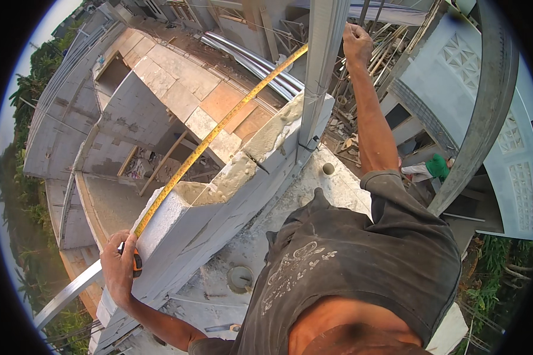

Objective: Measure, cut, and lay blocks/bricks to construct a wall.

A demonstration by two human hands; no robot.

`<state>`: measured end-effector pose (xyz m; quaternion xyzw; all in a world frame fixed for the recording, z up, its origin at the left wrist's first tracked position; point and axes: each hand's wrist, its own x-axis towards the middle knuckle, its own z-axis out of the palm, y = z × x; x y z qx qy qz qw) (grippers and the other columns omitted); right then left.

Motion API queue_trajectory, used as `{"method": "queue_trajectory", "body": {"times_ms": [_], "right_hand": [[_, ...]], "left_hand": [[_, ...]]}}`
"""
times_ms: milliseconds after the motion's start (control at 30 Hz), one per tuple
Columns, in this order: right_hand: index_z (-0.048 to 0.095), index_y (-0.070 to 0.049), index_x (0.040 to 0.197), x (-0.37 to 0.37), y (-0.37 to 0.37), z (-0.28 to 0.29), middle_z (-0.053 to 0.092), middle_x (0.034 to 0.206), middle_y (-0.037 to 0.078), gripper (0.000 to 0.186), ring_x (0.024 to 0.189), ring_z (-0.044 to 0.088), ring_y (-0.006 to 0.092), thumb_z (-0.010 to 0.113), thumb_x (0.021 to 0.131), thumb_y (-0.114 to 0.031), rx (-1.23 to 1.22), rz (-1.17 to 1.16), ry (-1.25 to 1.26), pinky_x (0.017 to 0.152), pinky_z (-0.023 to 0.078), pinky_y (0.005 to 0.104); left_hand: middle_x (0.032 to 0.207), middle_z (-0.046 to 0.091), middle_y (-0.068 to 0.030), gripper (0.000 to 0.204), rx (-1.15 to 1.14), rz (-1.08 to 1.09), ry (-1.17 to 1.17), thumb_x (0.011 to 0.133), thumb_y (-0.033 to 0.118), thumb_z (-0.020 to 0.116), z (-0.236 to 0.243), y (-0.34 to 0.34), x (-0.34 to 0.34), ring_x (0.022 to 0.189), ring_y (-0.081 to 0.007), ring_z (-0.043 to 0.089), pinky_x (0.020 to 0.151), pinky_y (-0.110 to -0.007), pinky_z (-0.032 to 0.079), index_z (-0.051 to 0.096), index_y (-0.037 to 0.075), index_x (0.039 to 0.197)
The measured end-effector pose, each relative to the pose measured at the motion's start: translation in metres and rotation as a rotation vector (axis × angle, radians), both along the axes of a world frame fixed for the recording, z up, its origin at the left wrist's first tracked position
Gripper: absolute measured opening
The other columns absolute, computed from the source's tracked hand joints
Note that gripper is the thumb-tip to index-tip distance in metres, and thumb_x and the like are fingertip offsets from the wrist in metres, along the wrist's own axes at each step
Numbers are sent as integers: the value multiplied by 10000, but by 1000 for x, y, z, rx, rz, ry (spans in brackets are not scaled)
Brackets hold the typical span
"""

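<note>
My left hand (117,266) is closed round an orange and black tape measure (137,263) at the top of a white block wall (177,236). The yellow tape blade (219,127) runs out of it, up and to the right, above the broken top of the wall, and passes out of sight behind a grey metal post (321,71). Just right of that post, my right hand (357,46) is raised on a stretched arm. Its fingers are pinched together; whatever lies between them is hidden or too small to name.
A curved metal beam (485,112) rises at the right. Beyond the wall are a bundle of metal tubes (254,65) and a slab-covered deck (189,83). A person in green (437,168) is down below at the right. A small tool (224,327) lies on the concrete near me.
</note>
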<state>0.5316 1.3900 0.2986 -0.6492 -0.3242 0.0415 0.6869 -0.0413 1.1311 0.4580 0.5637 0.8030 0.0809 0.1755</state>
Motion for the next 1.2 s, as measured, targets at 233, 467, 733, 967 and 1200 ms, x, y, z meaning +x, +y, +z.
{"method": "queue_trajectory", "body": {"times_ms": [233,467,733,967,1200], "right_hand": [[761,-77,867,7,8,-5,691,865,105,380,898,638,253,713,806,-449,1,-54,-75,854,477,370],[758,-50,860,6,4,-1,679,910,138,395,957,623,276,682,824,-436,-49,-107,-109,893,464,385],[755,-9,907,24,20,-17,674,705,72,409,709,623,181,660,841,-402,-12,28,-33,756,485,353],[692,65,1059,25,8,-7,715,899,98,271,780,674,166,627,918,-158,24,154,76,697,537,277],[641,116,1123,21,11,-8,709,938,134,343,802,678,178,655,900,-144,144,214,243,697,547,287]], "left_hand": [[991,686,-142,305,12,-54,36,916,244,595,4,0,10,889,-219,636,838,-324,475,665,-47,978],[973,679,-134,298,36,-74,7,924,234,583,2,1,9,863,-214,627,828,-318,472,660,-50,968],[956,671,-130,314,56,-86,3,928,273,588,2,-4,4,803,-216,628,754,-324,490,672,-26,973],[1002,671,-125,321,42,-4,39,925,302,593,-2,-2,10,794,-240,651,753,-339,500,700,2,964],[1017,677,-116,319,58,-2,47,914,304,609,-2,-6,11,812,-237,657,775,-342,506,708,7,975]]}}
